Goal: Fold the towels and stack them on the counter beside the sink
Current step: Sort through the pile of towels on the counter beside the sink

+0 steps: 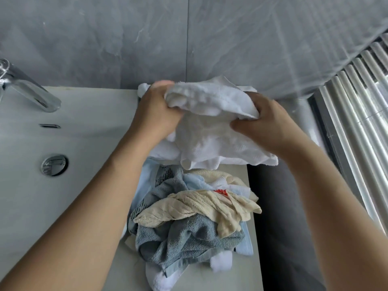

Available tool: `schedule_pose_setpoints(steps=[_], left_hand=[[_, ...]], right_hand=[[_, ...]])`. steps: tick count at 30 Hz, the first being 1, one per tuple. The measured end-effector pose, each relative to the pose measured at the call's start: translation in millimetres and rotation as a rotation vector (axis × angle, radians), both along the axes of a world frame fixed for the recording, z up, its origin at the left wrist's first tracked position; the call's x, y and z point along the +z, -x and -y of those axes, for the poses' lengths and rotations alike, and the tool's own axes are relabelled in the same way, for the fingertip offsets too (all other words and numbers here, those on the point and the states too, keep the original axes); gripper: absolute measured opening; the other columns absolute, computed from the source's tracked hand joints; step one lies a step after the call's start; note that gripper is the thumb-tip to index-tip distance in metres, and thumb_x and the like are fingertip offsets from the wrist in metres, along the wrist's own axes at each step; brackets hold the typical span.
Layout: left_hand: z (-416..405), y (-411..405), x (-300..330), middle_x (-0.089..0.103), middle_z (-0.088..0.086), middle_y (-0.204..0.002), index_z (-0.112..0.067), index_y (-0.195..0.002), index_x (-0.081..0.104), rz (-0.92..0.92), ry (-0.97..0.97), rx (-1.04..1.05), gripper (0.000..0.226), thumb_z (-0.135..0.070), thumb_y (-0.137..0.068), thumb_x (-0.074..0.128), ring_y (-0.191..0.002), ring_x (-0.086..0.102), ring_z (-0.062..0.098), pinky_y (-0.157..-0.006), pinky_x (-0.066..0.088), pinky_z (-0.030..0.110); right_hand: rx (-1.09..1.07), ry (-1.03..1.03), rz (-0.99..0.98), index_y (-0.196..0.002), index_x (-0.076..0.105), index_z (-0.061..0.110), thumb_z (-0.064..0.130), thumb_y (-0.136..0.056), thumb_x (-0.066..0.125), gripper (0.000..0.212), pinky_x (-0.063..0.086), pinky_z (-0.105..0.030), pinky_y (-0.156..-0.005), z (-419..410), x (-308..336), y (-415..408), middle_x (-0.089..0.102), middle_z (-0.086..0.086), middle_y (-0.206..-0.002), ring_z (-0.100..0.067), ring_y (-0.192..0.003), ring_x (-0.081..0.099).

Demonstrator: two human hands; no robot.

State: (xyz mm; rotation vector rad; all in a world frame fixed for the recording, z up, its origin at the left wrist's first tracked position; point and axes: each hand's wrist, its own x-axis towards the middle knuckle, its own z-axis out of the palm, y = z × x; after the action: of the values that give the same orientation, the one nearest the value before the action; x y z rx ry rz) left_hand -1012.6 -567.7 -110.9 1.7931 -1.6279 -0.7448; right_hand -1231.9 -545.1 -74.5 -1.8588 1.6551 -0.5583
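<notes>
A crumpled white towel [212, 131] is bunched at the back of the counter against the wall. My left hand [156, 114] grips its left upper edge, and my right hand [266, 124] pinches its right side. Nearer to me lies a loose heap of unfolded towels: a cream towel [201, 208] on top, a grey-blue towel [184, 242] under it, pale blue cloth [149, 175] and white cloth [159, 280] at the edges. The heap covers much of the narrow counter [247, 276].
The white sink basin [69, 143] lies to the left, with a chrome faucet [27, 89] and round drain [54, 165]. A grey tiled wall [147, 38] stands behind. Ribbed blinds [361, 114] run along the right, past a dark gap.
</notes>
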Motion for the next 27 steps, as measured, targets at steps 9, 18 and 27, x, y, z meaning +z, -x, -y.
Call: schedule_pose_setpoints(steps=[9,18,27], left_hand=[[-10.8,5.5,31.9,0.069,-0.005,-0.081,-0.024,-0.078,0.066,-0.404,0.159,-0.132,0.001,-0.024,-0.077,0.066,-0.081,0.064,0.011,-0.078,0.054,0.037],[-13.0,2.9,0.3,0.056,-0.005,-0.076,-0.02,-0.102,0.063,0.351,-0.363,-0.117,0.027,-0.035,-0.08,0.071,-0.069,0.055,0.017,-0.051,0.033,0.023],[-2.6,-4.2,40.0,0.077,0.008,-0.096,-0.013,-0.093,0.075,-0.682,-0.02,0.16,0.018,-0.019,-0.077,0.069,-0.096,0.073,0.025,-0.091,0.057,0.053]], right_hand=[[-0.118,0.1,-0.255,-0.124,0.047,0.019,0.014,-0.085,0.056,0.041,0.044,-0.04,-0.079,9.7,-19.4,1.6,0.06,-0.005,-0.094,-0.031,-0.086,0.053],[-0.334,0.0,0.381,-0.083,0.058,-0.002,0.018,-0.075,0.047,0.024,0.043,-0.036,-0.056,14.3,-3.6,-7.5,0.06,-0.014,-0.071,-0.019,-0.064,0.051],[-0.222,-0.162,0.521,-0.108,0.06,0.019,0.025,-0.066,0.07,0.043,0.047,-0.041,-0.061,10.5,-1.5,-7.0,0.065,-0.008,-0.089,-0.025,-0.07,0.059]])
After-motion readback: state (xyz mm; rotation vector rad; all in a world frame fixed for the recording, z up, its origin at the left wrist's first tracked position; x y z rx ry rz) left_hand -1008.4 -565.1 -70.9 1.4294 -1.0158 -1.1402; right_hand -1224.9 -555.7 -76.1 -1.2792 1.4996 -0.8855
